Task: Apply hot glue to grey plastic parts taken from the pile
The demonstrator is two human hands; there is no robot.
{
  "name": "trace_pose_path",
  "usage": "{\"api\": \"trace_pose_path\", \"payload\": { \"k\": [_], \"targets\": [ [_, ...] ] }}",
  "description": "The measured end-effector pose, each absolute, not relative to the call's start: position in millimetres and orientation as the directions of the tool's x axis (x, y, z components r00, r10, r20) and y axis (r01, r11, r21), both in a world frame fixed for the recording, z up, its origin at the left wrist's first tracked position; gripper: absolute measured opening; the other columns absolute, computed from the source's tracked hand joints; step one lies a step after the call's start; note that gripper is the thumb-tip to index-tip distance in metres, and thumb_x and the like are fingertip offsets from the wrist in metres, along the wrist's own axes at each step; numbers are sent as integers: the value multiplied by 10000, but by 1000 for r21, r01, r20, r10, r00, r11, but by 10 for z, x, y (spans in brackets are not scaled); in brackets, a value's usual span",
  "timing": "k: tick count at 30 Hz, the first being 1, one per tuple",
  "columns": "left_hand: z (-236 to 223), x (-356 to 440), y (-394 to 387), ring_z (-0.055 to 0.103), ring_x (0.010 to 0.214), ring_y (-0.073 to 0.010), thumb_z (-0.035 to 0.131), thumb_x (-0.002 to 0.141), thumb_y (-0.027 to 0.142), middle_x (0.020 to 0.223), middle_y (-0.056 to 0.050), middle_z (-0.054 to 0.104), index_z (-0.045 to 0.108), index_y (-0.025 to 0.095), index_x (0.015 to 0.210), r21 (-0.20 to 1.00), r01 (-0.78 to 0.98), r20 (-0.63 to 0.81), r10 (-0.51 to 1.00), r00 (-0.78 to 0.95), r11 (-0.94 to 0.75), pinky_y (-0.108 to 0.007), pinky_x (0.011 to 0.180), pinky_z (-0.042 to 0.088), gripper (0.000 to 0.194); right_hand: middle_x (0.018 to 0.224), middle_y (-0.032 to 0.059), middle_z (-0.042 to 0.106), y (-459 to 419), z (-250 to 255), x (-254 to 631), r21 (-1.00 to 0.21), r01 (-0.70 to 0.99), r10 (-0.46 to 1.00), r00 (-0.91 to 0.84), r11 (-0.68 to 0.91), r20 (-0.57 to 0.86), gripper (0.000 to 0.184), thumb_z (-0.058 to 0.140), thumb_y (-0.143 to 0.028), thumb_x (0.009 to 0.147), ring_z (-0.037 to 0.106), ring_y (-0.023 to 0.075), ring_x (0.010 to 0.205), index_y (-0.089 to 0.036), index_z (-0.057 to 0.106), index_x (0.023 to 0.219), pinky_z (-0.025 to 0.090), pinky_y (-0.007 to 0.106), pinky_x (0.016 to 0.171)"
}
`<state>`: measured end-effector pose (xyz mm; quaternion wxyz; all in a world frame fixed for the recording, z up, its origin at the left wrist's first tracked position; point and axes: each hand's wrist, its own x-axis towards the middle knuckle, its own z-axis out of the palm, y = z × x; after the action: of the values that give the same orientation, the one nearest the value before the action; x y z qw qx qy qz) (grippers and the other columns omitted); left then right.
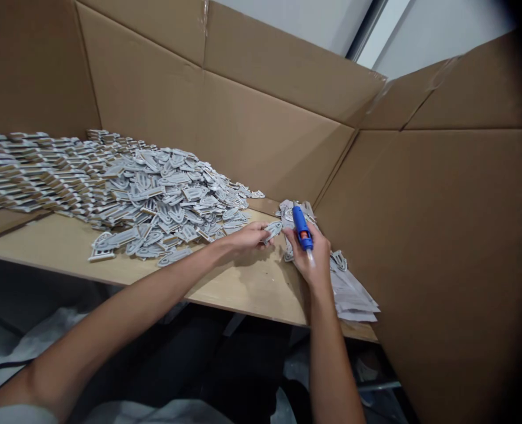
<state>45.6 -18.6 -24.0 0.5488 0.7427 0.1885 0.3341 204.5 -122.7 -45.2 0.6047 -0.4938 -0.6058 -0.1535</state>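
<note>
Above the table's right half, my left hand [253, 235] is closed on a small grey slotted piece [272, 231], pointed at one end. Close beside it, my right hand [310, 254] grips a blue glue gun [302, 227] with an orange part and a clear glue stick [310, 257] at its near end. The gun's far end points away from me, and its tip is hard to make out. A small gap separates the gun from the grey piece. To the left of my hands lies a loose heap of similar grey pieces [177, 188].
Stacked rows of pieces [31, 171] fill the far left of the wooden table [243, 294]. Cardboard walls [261, 129] enclose the back and right. Beyond my right hand lie more pieces and flat pale sheets or bags [353, 297] near the table edge.
</note>
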Motion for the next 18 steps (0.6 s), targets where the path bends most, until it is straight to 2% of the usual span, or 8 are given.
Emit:
{"api": "trace_pose_path", "payload": {
  "k": [4,8,12,15,18],
  "targets": [
    [-221,455,-110,452,502,-66,528,912,290,638,6,544,535,178,777,932,-77,334,758,560,-354,-192,479,298,176,656,-6,591,-1246,-476,2205,-490,734,551,190,471,813,380,694,-557,855,501,170,616,-189,644,778,366,277,605],
    [-207,468,-51,463,469,-66,522,912,294,620,21,536,519,188,794,925,-172,378,777,504,-339,-182,453,297,158,621,-5,614,-1206,-525,2243,-515,700,610,142,495,779,378,679,-548,864,534,178,589,-197,642,730,390,284,594],
    [-203,486,-73,467,455,-59,508,860,156,651,21,560,508,186,812,907,-224,419,715,559,-357,-185,449,304,57,605,-4,626,-1147,-552,2190,-506,700,618,118,504,777,369,672,-525,873,548,179,569,-203,623,699,400,288,585],
    [-196,498,-107,491,484,-58,475,769,32,666,35,549,495,189,844,899,-252,436,688,580,-358,-182,471,326,176,579,-10,615,-1111,-563,2167,-512,696,628,113,503,770,353,684,-516,860,552,181,551,-206,618,706,400,288,570],
    [-190,507,-118,512,511,-62,456,725,0,687,37,552,492,190,879,908,-249,419,697,582,-337,-184,495,349,246,586,-12,615,-1100,-566,2172,-514,697,628,116,501,769,328,681,-494,865,550,178,551,-204,619,727,393,286,567]
  ]
}}
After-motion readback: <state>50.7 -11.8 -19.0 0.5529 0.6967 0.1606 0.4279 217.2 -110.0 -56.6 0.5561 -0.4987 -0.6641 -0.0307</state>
